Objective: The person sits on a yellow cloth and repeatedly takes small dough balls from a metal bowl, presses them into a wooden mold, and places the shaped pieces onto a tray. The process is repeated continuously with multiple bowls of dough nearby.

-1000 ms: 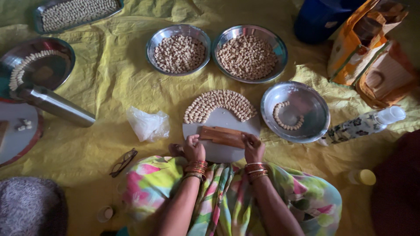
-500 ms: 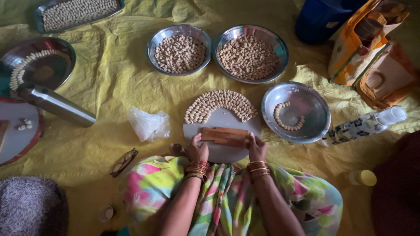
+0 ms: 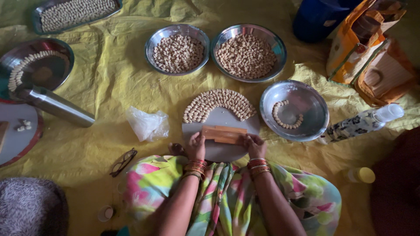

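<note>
A round grey board (image 3: 221, 118) lies on the yellow cloth in front of my knees. An arc of small pale dough pieces (image 3: 218, 102) covers its far half. A flat wooden block (image 3: 224, 134) rests across the board's middle. My left hand (image 3: 196, 145) grips the block's left end and my right hand (image 3: 255, 145) grips its right end. Both wrists wear red and gold bangles. What lies under the block is hidden.
Two steel bowls (image 3: 177, 48) (image 3: 247, 50) of pale pieces stand beyond the board, a steel plate (image 3: 294, 109) with a short curved row to its right. A steel tumbler (image 3: 54, 105), plastic bag (image 3: 147, 124), eyeglasses (image 3: 123, 161), bottle (image 3: 361, 123) and orange bags (image 3: 372, 52) surround them.
The wooden block and both hands have slid a little toward me over the board, then back again; the view has shifted slightly. Nothing else has moved.
</note>
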